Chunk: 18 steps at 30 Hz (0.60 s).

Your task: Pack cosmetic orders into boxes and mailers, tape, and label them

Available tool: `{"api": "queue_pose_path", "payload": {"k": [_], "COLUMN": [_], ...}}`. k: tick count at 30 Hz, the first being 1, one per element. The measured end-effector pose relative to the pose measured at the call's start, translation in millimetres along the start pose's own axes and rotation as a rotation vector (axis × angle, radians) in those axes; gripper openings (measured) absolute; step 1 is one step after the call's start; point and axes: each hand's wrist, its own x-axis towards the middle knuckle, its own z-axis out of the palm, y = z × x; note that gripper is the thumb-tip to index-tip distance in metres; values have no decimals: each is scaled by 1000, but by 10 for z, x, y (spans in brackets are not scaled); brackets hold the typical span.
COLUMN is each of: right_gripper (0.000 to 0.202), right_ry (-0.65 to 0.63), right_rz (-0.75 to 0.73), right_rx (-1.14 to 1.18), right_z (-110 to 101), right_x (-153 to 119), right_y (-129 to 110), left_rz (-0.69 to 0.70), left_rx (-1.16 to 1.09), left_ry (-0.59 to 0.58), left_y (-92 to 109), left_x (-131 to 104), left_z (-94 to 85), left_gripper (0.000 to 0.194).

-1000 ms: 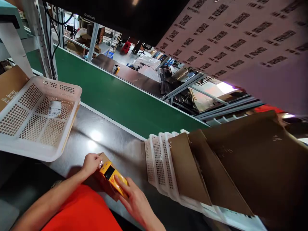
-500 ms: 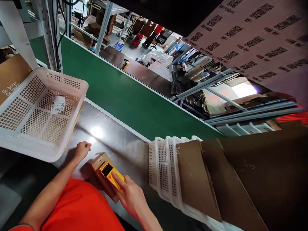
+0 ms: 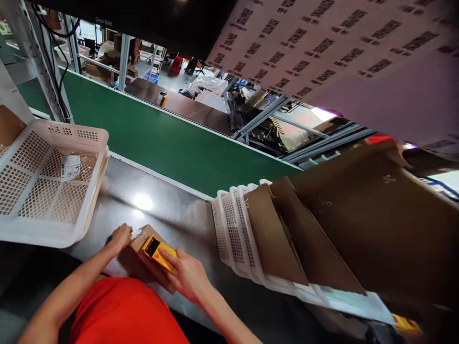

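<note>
A closed brown cardboard box (image 3: 146, 235) sits tilted in view at the front of the metal worktable, close to my body. My right hand (image 3: 188, 273) grips a yellow hand-held tool (image 3: 165, 259) with a dark window at its front end. The tool is over the box's top, and its exact kind is unclear. My left hand (image 3: 122, 236) is closed, its fingers curled at the box's far left corner. What those fingers pinch, if anything, is too small to make out.
White perforated baskets (image 3: 77, 224) stand at left, the top one holding a labelled packet (image 3: 71, 167). Nested baskets (image 3: 229, 231) and flat cardboard sheets (image 3: 276, 229) crowd the right. A green conveyor belt (image 3: 161, 138) runs behind the metal worktable (image 3: 172, 196). A code-printed sheet (image 3: 287, 52) hangs overhead.
My left hand has moved in from beside the box to its corner. My right hand still holds the yellow tool over the box. The camera view has turned and shifted.
</note>
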Motion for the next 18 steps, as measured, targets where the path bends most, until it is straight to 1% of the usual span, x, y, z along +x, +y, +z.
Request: {"api": "queue_pose_path", "payload": {"k": [2,5,7,9,10,12,16,17,18], "right_gripper": [61,60,63,63,61,59,58,57,56], "right_ry": [0,-11,-29,-37,-34,-3,51,49,47], "right_rz": [-9,-29,-36,-31,-23,4,118,150,178], "right_rx": [21,42,45,55,70,126,240,250,257], "right_z": [-57,-163,-211,-189,-136,60,667,814,943], "right_x": [-1,11,-7,-114,-222,-559,-1422,-1574,-1668], "right_y": [-23,-80,-72,35,135,418,1053,1152,1209], "left_rz": [18,52,62,56,50,47,75,84,92], "left_rx": [30,71,112,168,197,246,306,324,344], "left_ry": [-5,-51,-73,-77,-76,-76,-84,-88,-95], "left_y": [208,493,601,650,663,680,707,712,717], "left_x": [32,-11,-85,-151,-172,-188,-171,-165,-159], "left_z": [-15,55,92,81,61,12,-46,-53,-61], "left_gripper": [43,60,68,77,81,83,79,78,77]}}
